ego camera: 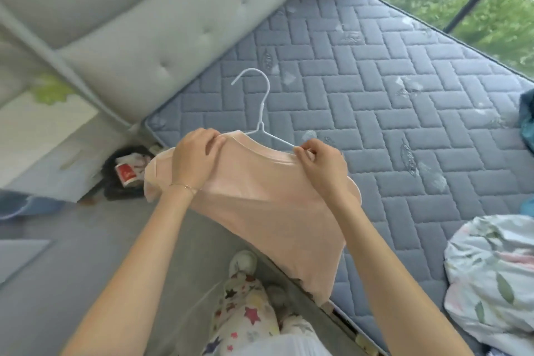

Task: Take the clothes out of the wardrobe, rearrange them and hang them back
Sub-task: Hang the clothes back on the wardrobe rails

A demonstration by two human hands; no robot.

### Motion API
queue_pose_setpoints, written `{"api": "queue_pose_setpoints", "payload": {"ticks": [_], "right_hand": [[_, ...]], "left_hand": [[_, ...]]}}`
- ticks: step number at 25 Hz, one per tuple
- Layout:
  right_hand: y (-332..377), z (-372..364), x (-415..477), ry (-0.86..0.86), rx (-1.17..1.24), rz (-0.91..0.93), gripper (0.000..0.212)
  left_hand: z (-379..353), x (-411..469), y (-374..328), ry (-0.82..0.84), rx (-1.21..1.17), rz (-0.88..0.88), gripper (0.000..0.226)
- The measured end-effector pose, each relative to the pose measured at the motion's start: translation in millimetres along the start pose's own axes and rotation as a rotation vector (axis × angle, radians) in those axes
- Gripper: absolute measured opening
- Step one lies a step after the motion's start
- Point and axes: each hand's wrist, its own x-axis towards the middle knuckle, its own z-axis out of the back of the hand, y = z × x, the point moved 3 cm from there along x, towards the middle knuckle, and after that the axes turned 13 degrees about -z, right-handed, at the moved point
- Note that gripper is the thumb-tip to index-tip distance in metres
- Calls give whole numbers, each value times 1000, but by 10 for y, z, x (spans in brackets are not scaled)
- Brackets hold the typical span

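The left hand (194, 157) had its fingers curled over one shoulder of a peach top (260, 205), pinching the fabric at the neckline. The right hand (322, 165) pinched the other shoulder where the white wire hanger (261, 126) ran under the cloth. The top was held in the air between them, over the near edge of a grey quilted mattress (375, 95).

It looked thin, soft and light, likely to slide off the slim wire, so the shoulder seams seemed the best hold. The shoulder line ran left to right. The hook pointed away from the person. The body trailed back towards them, its hem drooping at the mattress edge.
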Motion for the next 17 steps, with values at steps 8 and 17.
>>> {"api": "queue_pose_setpoints", "payload": {"ticks": [8,17], "right_hand": [[1266,-627,-801,455,76,334,22],[3051,-2088,-1815,703,-57,694,9]], "left_hand": [[1545,-1416,457,-280,86,210,16],[2894,-2891,1498,-528,183,531,16]]}}
